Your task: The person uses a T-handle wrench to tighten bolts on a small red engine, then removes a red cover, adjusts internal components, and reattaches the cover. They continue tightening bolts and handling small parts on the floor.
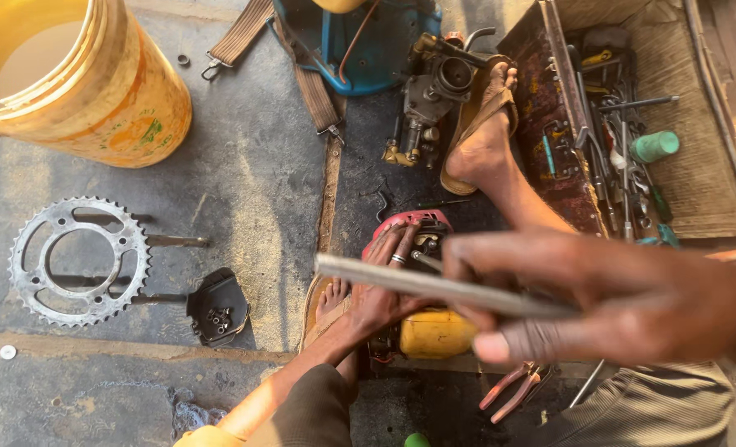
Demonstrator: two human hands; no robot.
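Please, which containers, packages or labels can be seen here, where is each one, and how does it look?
Yellow bucket: top left on the ground, round, with faded green and orange marks.
Green bottle: lying in the wooden toolbox at right, small, cylindrical.
Yellow tank: under the left hand, boxy, plain.
No signs or screens.

only one view is given, and it is taken from the head of the person. the ground is looked at from straight above. the right hand [599,302] is seen very close to the camera and looks big and blurred. the left hand [388,285] is seen lower down, near the ground. the yellow bucket [86,83] is cut off at the top left edge.
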